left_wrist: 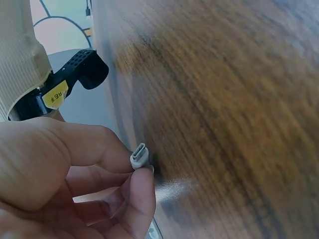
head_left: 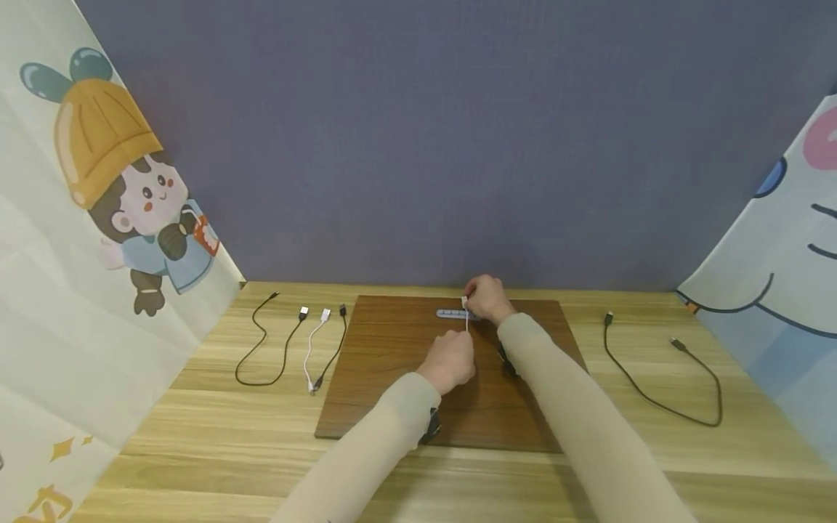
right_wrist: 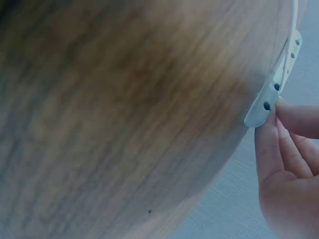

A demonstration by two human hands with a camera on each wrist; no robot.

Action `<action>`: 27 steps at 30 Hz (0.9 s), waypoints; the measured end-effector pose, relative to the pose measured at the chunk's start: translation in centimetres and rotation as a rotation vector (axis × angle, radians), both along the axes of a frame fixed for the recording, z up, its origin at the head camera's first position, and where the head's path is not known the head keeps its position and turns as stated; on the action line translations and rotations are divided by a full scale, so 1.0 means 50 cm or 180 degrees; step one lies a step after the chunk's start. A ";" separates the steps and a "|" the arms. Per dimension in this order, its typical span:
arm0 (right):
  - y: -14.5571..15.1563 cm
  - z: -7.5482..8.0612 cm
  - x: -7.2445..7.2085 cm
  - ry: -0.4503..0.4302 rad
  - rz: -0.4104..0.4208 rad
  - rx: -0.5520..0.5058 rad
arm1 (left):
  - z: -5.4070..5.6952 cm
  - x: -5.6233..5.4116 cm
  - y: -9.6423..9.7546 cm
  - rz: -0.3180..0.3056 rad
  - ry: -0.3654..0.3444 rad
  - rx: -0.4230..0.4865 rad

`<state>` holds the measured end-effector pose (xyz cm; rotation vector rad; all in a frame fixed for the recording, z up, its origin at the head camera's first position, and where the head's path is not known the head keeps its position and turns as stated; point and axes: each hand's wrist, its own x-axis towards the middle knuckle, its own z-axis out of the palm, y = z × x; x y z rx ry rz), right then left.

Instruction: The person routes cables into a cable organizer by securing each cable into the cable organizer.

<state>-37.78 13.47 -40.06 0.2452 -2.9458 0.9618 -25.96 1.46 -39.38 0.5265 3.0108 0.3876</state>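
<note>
A short white cable [head_left: 467,319] is stretched between my two hands above a brown board. My left hand [head_left: 451,359] pinches its lower end, where a small USB-C plug [left_wrist: 140,155] sticks out between thumb and finger. At the cable's far end, a white plug [head_left: 465,301] shows at the fingertips of my right hand [head_left: 488,298], which pinches it. Just beneath lies a pale blue cable holder strip [head_left: 451,314] near the board's back edge. Dark holes run along the strip [right_wrist: 271,97], and the cable crosses over it; the right fingertips are right behind it.
The brown board [head_left: 386,378] lies on a light wooden table [head_left: 216,436]. Left of it are a long black cable [head_left: 264,334], a short white cable [head_left: 307,356] and a short black cable [head_left: 336,352]. Another black cable [head_left: 644,396] lies right. A grey-blue panel [head_left: 418,145] stands behind.
</note>
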 end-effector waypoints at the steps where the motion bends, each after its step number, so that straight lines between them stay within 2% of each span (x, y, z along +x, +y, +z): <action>1: -0.001 0.001 0.000 0.0012 0.0005 0.0010 | 0.001 0.001 0.000 0.0010 0.0008 0.0006; 10: -0.001 0.002 -0.002 0.0008 -0.0008 -0.0005 | -0.002 0.005 0.005 -0.0022 0.0131 -0.0026; 14: 0.000 0.002 -0.004 -0.0061 -0.0059 0.0040 | -0.003 0.006 0.004 0.0025 0.0049 0.0057; 17: -0.005 0.003 -0.004 -0.0121 -0.0081 0.0149 | -0.002 0.007 0.002 0.0068 -0.0041 0.0126; 27: -0.003 0.001 -0.009 -0.0151 -0.0025 0.0591 | -0.003 0.003 -0.004 0.0098 -0.0136 0.0273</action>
